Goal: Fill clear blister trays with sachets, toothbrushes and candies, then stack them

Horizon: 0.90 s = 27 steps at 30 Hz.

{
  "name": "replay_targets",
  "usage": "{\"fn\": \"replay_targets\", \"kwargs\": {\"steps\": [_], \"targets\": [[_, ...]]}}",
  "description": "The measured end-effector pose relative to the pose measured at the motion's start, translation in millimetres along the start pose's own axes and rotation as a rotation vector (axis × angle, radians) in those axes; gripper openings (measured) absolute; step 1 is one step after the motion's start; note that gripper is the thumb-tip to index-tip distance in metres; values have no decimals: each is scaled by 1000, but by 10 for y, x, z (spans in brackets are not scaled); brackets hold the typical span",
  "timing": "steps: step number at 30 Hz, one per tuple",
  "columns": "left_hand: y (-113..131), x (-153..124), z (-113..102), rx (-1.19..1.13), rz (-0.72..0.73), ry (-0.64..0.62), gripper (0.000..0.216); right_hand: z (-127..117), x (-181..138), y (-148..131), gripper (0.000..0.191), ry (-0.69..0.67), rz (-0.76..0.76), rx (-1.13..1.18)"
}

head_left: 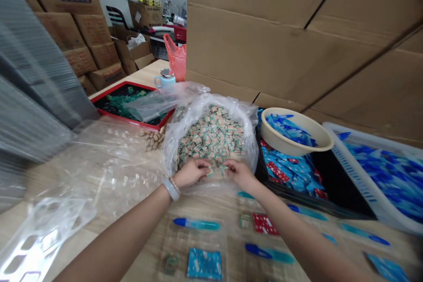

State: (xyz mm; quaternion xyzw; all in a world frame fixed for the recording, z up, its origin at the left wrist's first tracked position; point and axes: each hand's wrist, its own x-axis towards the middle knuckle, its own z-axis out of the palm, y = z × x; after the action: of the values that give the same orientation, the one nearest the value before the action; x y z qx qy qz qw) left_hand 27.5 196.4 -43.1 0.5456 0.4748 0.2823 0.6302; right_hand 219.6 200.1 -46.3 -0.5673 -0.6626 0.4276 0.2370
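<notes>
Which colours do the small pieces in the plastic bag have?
The small pieces look mostly tan and pinkish, with greenish parts; the head view shows this.

Forearms (pixel 127 233) angled forward and inward, left hand (pixel 191 172) and right hand (pixel 242 173) close together, both pinching.

Room to pass opens from the bag (pixel 170 143) towards 6 o'clock, above flat-lying pens (pixel 198 224), and low over clear plastic (pixel 109 150) at 9. The cardboard wall (pixel 264 53) blocks 1 o'clock, the cream bowl (pixel 282 144) 3, the mug (pixel 167 81) 11.
</notes>
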Motion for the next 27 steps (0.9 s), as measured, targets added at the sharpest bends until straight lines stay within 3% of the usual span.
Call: {"fn": "replay_targets", "kwargs": {"steps": [4, 10, 17, 19, 24, 27], "targets": [[-21, -22, -41, 39, 5, -26, 25, 46, -37, 2, 20, -59, -243, -421], [-30, 39, 93, 105, -14, -241, 18, 61, -71, -33, 25, -66, -217, -576], [-4, 78, 146, 156, 21, -320, 20, 109, -63, -8, 27, -58, -157, -540], [32, 43, 91, 199, 32, -264, 21, 95, -89, -4, 24, -55, -156, -542], [117, -69, -107, 257, 24, 106, 25, 33, -37, -39, 20, -100, -226, -482], [97, -129, -146, 336, 61, 162, 25, 54, 113, -112, 28, -212, -305, -434]]}}
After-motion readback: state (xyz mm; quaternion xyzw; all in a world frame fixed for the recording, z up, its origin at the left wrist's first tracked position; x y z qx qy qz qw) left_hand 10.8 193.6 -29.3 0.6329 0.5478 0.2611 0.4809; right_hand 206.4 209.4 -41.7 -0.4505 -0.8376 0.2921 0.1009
